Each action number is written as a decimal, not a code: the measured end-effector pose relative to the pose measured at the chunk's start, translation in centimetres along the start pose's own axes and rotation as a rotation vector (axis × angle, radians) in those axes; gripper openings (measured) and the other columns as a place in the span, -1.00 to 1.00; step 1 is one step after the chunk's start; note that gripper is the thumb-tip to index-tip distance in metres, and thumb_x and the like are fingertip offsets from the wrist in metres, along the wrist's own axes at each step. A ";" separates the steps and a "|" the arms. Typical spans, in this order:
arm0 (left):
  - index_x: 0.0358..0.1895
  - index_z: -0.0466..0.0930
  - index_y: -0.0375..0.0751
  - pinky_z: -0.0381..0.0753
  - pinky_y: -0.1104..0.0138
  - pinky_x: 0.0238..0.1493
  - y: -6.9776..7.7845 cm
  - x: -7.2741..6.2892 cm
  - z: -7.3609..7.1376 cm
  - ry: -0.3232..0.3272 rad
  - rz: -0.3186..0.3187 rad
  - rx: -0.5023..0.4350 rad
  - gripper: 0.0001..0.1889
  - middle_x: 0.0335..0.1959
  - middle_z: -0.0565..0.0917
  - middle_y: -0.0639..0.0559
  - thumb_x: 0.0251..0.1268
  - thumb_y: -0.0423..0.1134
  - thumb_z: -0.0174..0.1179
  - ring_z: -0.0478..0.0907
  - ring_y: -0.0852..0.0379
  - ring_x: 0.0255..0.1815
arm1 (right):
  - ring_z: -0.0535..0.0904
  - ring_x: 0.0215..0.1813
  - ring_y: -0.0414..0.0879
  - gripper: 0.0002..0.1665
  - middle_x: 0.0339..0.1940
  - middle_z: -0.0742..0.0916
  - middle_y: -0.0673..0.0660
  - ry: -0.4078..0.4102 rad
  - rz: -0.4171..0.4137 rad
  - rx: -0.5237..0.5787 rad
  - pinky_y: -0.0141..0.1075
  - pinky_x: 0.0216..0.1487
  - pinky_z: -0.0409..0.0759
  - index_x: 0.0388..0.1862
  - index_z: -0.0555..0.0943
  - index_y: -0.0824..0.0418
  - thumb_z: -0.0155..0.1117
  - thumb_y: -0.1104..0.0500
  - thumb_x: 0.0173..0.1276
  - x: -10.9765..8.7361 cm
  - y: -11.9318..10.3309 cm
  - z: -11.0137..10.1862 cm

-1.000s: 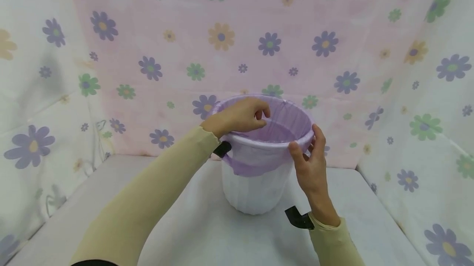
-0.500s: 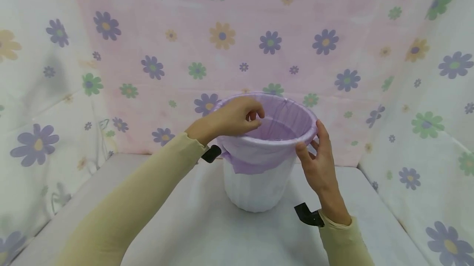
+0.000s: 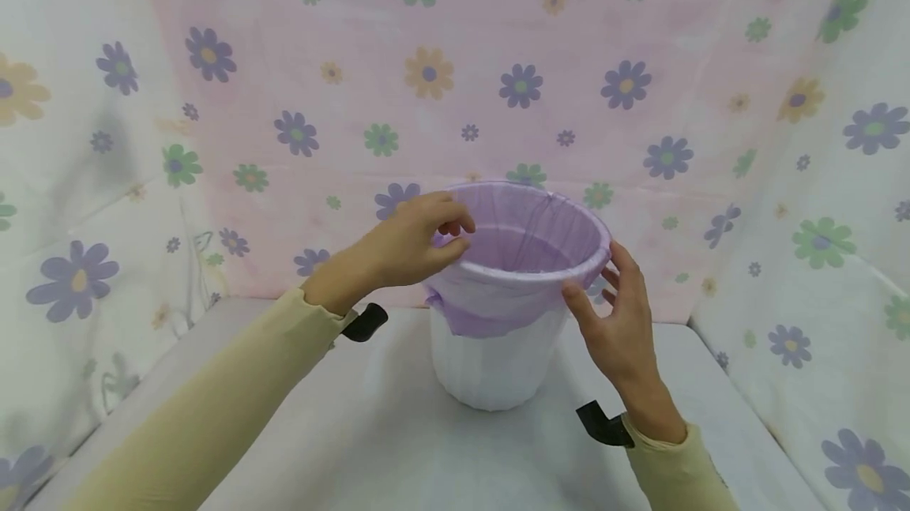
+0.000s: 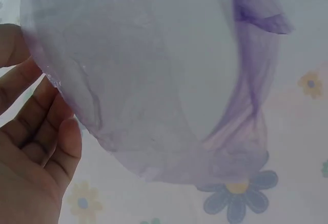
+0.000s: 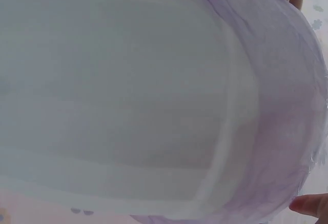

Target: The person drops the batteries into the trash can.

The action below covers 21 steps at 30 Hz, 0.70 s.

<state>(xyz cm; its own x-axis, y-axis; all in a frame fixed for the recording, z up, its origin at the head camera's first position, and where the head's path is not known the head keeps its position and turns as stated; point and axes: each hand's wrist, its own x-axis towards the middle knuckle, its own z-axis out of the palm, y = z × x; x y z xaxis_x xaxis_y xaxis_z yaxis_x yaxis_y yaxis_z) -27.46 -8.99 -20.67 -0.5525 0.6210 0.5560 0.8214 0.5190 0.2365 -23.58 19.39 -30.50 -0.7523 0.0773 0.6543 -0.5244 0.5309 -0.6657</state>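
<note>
A white bin (image 3: pixel 490 373) stands upright, lined with a thin purple trash bag (image 3: pixel 490 315) whose edge folds down over the outside of the rim. At the rim's left side is my left hand (image 3: pixel 408 242), its fingers loosely bent with nothing visible between them. In the left wrist view that hand (image 4: pixel 28 162) lies right beside the bag-covered rim; contact is hard to tell. My right hand (image 3: pixel 618 329) is at the right side of the rim, thumb and fingers spread, fingertips touching or very near the bag. One right fingertip (image 5: pixel 310 204) shows by the bag in the right wrist view.
The bin stands on a white-covered table (image 3: pixel 455 464). A pink flowered curtain (image 3: pixel 341 116) hangs close behind it, with white flowered sheets (image 3: pixel 839 195) at both sides. A black bracket (image 3: pixel 604 424) sticks out from each wrist.
My left hand has drawn back leftward from over the bin's opening to its left rim. My right hand has shifted slightly right and down along the rim. The bin stays nearly in place.
</note>
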 end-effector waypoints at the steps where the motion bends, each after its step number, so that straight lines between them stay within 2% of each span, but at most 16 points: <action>1: -0.17 0.60 -0.20 0.45 0.28 -0.13 0.1 -0.5 -0.1 0.020 -0.002 0.013 -0.88 -0.30 0.52 0.06 0.24 -0.33 0.18 0.46 0.06 -0.20 | 0.33 0.33 0.14 -0.10 0.41 0.32 0.02 0.010 -0.016 -0.010 0.14 0.19 0.34 0.50 0.13 -0.05 0.32 -0.03 0.25 0.0 0.1 -0.2; 5: -0.13 0.59 -0.22 0.43 0.20 -0.08 -0.1 -2.3 -0.1 0.138 0.055 0.076 -0.83 -0.25 0.53 -0.01 0.22 -0.32 0.21 0.46 0.03 -0.17 | 0.34 0.30 0.16 -0.13 0.37 0.36 0.08 0.020 -0.067 -0.066 0.16 0.18 0.36 0.47 0.19 0.00 0.35 0.00 0.23 0.0 0.5 -1.0; 8: -0.12 0.58 -0.24 0.38 0.10 -0.01 -0.5 -3.6 0.0 0.234 0.079 0.116 -0.80 -0.21 0.53 -0.05 0.17 -0.32 0.23 0.46 -0.02 -0.13 | 0.37 0.28 0.13 -0.17 0.33 0.41 0.12 0.017 -0.107 -0.116 0.09 0.18 0.39 0.43 0.27 0.05 0.37 0.02 0.21 -0.1 1.0 -1.6; 11: -0.18 0.57 -0.24 0.35 0.05 0.03 -0.8 -5.1 0.2 0.294 0.065 0.119 -0.83 -0.21 0.53 -0.02 0.15 -0.34 0.24 0.45 -0.01 -0.12 | 0.40 0.25 0.08 -0.21 0.27 0.47 0.16 0.025 -0.158 -0.155 -0.25 0.21 0.40 0.36 0.36 0.14 0.42 0.07 0.16 -0.3 1.8 -2.0; 13: -0.22 0.57 -0.24 0.35 0.05 0.04 -1.1 -6.3 0.5 0.315 0.053 0.123 -0.86 -0.21 0.53 0.01 0.14 -0.36 0.25 0.46 0.00 -0.12 | 0.41 0.24 0.08 -0.21 0.25 0.50 0.18 0.023 -0.193 -0.183 -0.48 0.18 0.34 0.33 0.38 0.20 0.44 0.10 0.13 -0.6 2.3 -2.2; 15: -0.25 0.57 -0.22 0.37 0.09 -0.03 -1.5 -7.4 0.8 0.321 0.047 0.134 -0.88 -0.25 0.53 0.03 0.13 -0.37 0.26 0.47 0.02 -0.17 | 0.42 0.23 0.10 -0.21 0.24 0.51 0.21 0.016 -0.226 -0.207 -0.62 0.13 0.26 0.31 0.39 0.25 0.46 0.12 0.10 -0.8 2.8 -2.4; 18: -0.27 0.58 -0.19 0.38 0.13 -0.12 -2.1 -9.1 1.4 0.313 0.047 0.157 -0.87 -0.26 0.54 0.05 0.09 -0.37 0.28 0.48 0.04 -0.21 | 0.43 0.21 0.12 -0.21 0.25 0.51 0.21 -0.021 -0.246 -0.254 -0.36 0.17 0.42 0.29 0.40 0.27 0.47 0.11 0.10 -1.1 3.5 -2.8; 21: -0.28 0.59 -0.17 0.38 0.15 -0.18 -2.9 -10.6 2.0 0.299 0.055 0.197 -0.86 -0.29 0.55 0.06 0.07 -0.34 0.28 0.50 0.06 -0.25 | 0.42 0.23 0.16 -0.25 0.26 0.50 0.21 -0.081 -0.232 -0.306 0.04 0.08 0.48 0.27 0.42 0.28 0.45 0.07 0.13 -1.4 4.1 -3.1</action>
<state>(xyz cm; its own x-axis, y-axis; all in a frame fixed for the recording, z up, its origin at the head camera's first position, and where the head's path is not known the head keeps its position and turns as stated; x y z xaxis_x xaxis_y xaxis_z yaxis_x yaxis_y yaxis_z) -24.28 -15.88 -28.88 -0.4188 0.4672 0.7787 0.7895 0.6111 0.0580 -23.43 24.06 -32.99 -0.6631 -0.1351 0.7363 -0.5505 0.7544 -0.3574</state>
